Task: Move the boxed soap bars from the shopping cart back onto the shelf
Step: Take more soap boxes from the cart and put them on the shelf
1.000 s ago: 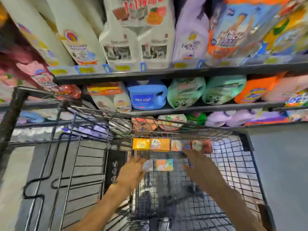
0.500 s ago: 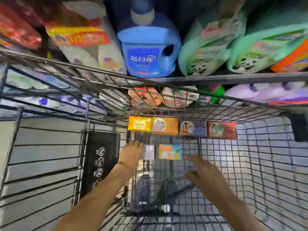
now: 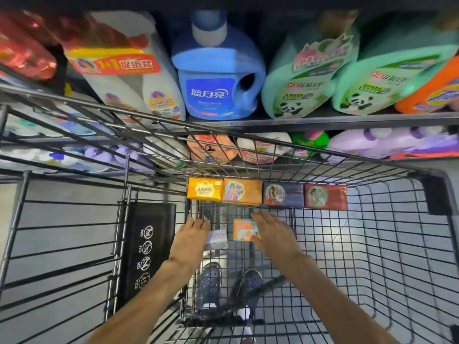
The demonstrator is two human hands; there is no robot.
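Observation:
Inside the wire shopping cart, several soap boxes lie in a row at the far end: a yellow box, an orange box, a dark blue box and a red box. Nearer me lie a small white box and an orange-and-teal box. My left hand rests beside the white box, fingers extended. My right hand is spread over the right edge of the orange-and-teal box, touching it. Neither hand has closed on a box.
The shelf ahead carries a blue detergent jug, green panda pouches, white bottles and an orange bottle. A lower shelf holds purple bottles. The cart's black child-seat flap stands at left. My shoes show through the mesh.
The camera has tilted down and closer to the cart. My right hand has moved forward and left onto the orange-and-teal box. My left hand stays beside the white box.

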